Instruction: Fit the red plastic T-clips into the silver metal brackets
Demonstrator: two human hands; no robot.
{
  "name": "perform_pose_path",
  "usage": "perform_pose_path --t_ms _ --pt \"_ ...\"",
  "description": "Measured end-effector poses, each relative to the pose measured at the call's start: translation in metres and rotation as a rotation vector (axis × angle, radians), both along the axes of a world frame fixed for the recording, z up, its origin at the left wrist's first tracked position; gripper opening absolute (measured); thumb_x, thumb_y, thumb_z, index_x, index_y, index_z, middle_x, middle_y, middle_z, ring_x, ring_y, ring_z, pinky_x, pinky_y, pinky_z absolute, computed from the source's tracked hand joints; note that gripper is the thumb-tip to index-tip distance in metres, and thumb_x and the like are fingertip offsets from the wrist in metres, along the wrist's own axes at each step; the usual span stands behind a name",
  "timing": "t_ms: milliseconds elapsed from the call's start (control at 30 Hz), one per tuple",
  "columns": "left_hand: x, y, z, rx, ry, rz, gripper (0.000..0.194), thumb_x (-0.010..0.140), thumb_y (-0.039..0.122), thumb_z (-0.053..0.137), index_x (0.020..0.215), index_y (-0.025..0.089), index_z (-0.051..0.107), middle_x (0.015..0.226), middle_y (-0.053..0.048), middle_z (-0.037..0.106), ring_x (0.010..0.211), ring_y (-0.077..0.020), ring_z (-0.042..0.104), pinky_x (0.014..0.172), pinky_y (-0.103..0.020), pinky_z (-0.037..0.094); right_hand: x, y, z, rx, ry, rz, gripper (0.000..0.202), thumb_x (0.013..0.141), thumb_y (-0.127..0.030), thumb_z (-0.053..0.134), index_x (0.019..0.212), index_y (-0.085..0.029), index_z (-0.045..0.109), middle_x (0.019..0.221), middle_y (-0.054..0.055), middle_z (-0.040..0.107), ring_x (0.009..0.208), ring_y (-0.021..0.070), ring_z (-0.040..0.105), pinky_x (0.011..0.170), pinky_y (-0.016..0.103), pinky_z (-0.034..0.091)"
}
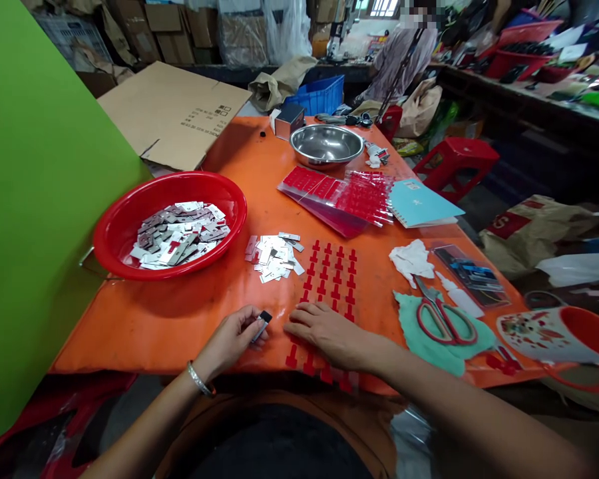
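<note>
**Left hand (pixel 239 332) grips small metal plate (pixel 262 326); right hand (pixel 324 332) on red-piece sheet (pixel 336 291)**

From my feed: left hand closed, plate pinched between thumb and fingers, dark end up, just above tabletop (pixel 170 326). Right hand open, palm down, on the sheet of red T-shaped pieces. Beyond: loose pile of flat metal plates (pixel 274 257), red basin (pixel 237 219) of similar plates on the left. To the right, I see scissors (pixel 442 316) on green cloth (pixel 408 318).

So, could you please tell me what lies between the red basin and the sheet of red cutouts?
A pile of small silvery plates lies there on the orange tabletop, as the head view shows.
</note>
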State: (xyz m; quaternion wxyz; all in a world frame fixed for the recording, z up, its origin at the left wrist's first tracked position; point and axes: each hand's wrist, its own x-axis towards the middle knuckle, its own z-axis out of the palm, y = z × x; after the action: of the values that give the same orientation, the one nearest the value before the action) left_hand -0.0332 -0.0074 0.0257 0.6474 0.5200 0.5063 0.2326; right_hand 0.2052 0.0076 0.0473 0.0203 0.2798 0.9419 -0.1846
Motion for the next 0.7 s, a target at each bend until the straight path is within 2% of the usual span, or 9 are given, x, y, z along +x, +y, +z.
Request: perform_pose_path --t_ms 100,167,267,400,633,700 --pt "-0.002 -0.003 0.002 0.013 0.002 -0.003 0.032 0.079 0.047 0.053 0.084 0.015 0.052 0.074 -0.004 0.06 0.067 -0.0147 0.058 0.066 -0.029 0.049 -0.017 0.015 0.009 0.029 -0.132 0.067 0.032 0.075 -0.007 0.051 0.105 -0.015 0.055 0.1 0.01 0.059 0.09 0.024 0.047 0.077 0.038 0.039" --pt "-0.002 -0.005 0.002 0.02 0.007 0.005 0.033 0.079 0.047 0.053 0.083 0.015 0.052 0.073 -0.004 0.059 0.067 -0.0148 0.057 0.065 -0.028 0.049 -0.026 0.025 0.013 0.054 -0.23 0.123 0.029 0.073 -0.009 0.055 0.101 -0.015 0.054 0.096 0.01 0.058 0.085 0.0235 0.046 0.073 0.037 0.037" --pt "-0.004 -0.007 0.0 0.038 0.011 0.018 0.033 0.08 0.048 0.052 0.082 0.015 0.052 0.072 -0.003 0.058 0.067 -0.0147 0.056 0.064 -0.027 0.048 -0.034 0.035 0.016 0.098 -0.32 0.182 0.033 0.071 -0.013 0.06 0.104 -0.016 0.052 0.103 0.012 0.054 0.089 0.0246 0.045 0.073 0.036 0.035" --pt "-0.008 -0.012 -0.006 0.038 -0.02 0.029 0.034 0.081 0.048 0.05 0.084 0.015 0.05 0.073 -0.003 0.058 0.066 -0.0137 0.056 0.065 -0.027 0.048 -0.038 0.044 0.019 0.106 -0.304 0.232 0.04 0.065 -0.014 0.064 0.104 -0.016 0.051 0.108 0.01 0.052 0.091 0.024 0.043 0.07 0.034 0.033" --pt "-0.008 -0.014 -0.008 0.031 -0.08 0.061 0.034 0.08 0.049 0.053 0.081 0.015 0.048 0.071 -0.003 0.058 0.064 -0.0127 0.056 0.064 -0.027 0.047 -0.046 0.052 0.015 0.075 -0.361 0.24 0.031 0.066 -0.014 0.064 0.095 -0.013 0.054 0.088 0.009 0.061 0.084 0.023 0.045 0.069 0.032 0.03" --pt "-0.009 -0.014 -0.008 0.042 -0.085 0.066 0.035 0.08 0.049 0.053 0.082 0.015 0.049 0.072 -0.003 0.058 0.064 -0.0129 0.056 0.064 -0.027 0.048 -0.046 0.052 0.015 0.068 -0.398 0.268 0.019 0.069 -0.011 0.061 0.087 -0.014 0.058 0.082 0.008 0.062 0.082 0.022 0.047 0.068 0.032 0.029"
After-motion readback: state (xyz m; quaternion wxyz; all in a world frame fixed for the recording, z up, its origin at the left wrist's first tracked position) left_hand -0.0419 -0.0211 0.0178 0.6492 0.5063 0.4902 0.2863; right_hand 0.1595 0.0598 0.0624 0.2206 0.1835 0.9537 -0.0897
